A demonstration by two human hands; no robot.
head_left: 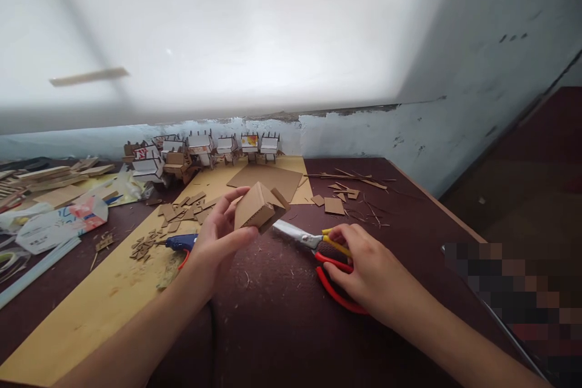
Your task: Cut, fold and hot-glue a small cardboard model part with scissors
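Note:
My left hand [222,224] grips a small folded cardboard piece [255,206], boxy with slanted faces, raised above the dark table. Fingers wrap its far side and the thumb presses underneath. On the right, my right hand [359,254] has its fingers around the yellow and red handles of a pair of scissors [309,238]. Their metal blades point left, toward the cardboard piece, low over the tabletop. Just left of my left hand lies a blue glue gun [180,242] with an orange trigger, partly hidden by my wrist.
Cut cardboard bits [182,209] lie on a yellow sheet [100,297]. A flat cardboard panel [266,183] sits behind. Several small cardboard models [200,148] line the wall. Wood strips [50,176] are piled at left; cardboard scraps [334,205] lie at right.

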